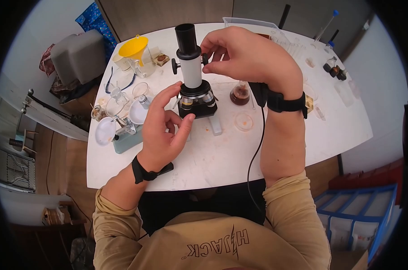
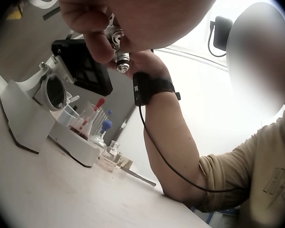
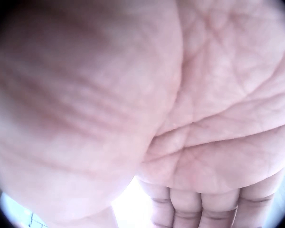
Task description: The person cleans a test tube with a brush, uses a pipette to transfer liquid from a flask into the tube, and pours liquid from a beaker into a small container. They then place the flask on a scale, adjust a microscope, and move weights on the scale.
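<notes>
A white and black microscope stands upright near the middle of the table. My right hand pinches the black focus knob on its right side between thumb and fingers. My left hand is at the stage, its fingers and thumb curled round the left and front of the objective area. In the left wrist view, the metal objective hangs above the black stage, and a round mirror sits below. The right wrist view is filled by the palm of my right hand.
A balance with white pans and a yellow funnel in a jug are on the left. Right of the microscope are a flask of dark red liquid and a petri dish. Small dark bottles stand farther right. A cable hangs from my right wrist.
</notes>
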`<move>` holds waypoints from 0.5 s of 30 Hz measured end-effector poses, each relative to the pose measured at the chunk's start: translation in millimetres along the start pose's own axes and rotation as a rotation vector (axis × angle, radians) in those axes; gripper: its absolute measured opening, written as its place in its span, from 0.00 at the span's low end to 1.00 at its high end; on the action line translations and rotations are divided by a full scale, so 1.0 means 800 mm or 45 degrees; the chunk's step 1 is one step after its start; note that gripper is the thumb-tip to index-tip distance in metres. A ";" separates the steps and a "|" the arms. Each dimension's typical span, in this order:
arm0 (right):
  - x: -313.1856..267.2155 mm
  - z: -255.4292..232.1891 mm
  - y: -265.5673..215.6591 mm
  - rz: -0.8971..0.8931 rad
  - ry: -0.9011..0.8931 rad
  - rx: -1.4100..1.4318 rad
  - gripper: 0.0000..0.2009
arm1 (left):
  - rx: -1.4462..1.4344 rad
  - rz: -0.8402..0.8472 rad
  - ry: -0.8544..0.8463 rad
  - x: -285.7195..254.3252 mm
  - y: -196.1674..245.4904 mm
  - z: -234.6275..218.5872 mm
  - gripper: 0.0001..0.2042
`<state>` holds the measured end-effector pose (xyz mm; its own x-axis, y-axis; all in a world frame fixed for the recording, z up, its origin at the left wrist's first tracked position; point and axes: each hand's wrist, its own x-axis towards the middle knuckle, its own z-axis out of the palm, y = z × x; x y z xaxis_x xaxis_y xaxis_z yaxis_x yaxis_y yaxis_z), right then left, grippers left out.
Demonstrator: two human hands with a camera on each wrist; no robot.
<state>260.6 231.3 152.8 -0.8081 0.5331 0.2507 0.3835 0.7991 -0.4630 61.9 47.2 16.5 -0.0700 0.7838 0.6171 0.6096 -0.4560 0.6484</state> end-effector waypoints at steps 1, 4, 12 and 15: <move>0.001 0.003 0.004 -0.076 0.044 0.003 0.18 | -0.048 -0.036 0.029 -0.002 0.002 0.005 0.35; 0.003 0.009 0.010 -0.169 0.076 0.093 0.17 | -0.108 -0.103 0.067 -0.006 0.000 0.012 0.41; 0.003 0.004 0.005 -0.087 0.015 0.066 0.16 | 0.086 -0.098 0.138 -0.004 -0.004 0.007 0.40; 0.002 0.003 0.006 -0.107 0.022 0.057 0.16 | -0.084 -0.040 0.243 -0.009 -0.010 0.001 0.25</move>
<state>259.9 235.6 149.3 -0.8284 0.4698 0.3050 0.2941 0.8283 -0.4769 58.5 45.6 6.4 -0.2406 0.7067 0.6653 0.5523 -0.4640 0.6926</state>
